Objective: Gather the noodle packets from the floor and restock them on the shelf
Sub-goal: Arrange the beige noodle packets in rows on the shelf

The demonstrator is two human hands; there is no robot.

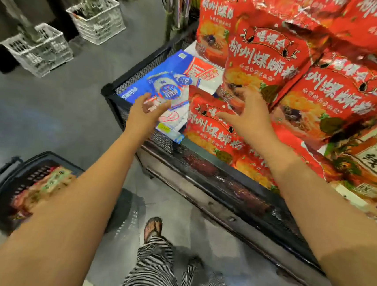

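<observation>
While facing the shelf [224, 188], stretching both bare arms out over its black mesh front rim. Holding the right hand [247, 116] with fingers spread wide, gripping nothing, hovering above a red noodle packet [209, 131] lying flat at the front of the shelf. Reaching with the fingertips to the lower edge of an upright red packet [266, 65] farther back on the shelf, though not showing clearly whether touching it. Holding the left hand [148, 109] loosely open, fingers relaxed and slightly bent, pinching nothing, over a blue and white box [163, 80] lying at the left end of the shelf. Looking at more red packets stacked in rows toward the back and right of the shelf. Standing close before the shelf in striped trousers [159, 267] and a sandal [153, 227], with a black basket [5, 194] on the floor to the left of the shelf, holding several packets [47, 187] and partly hidden by the left forearm. Standing well apart from two white crates [98, 19] beyond the shelf's left end.
</observation>
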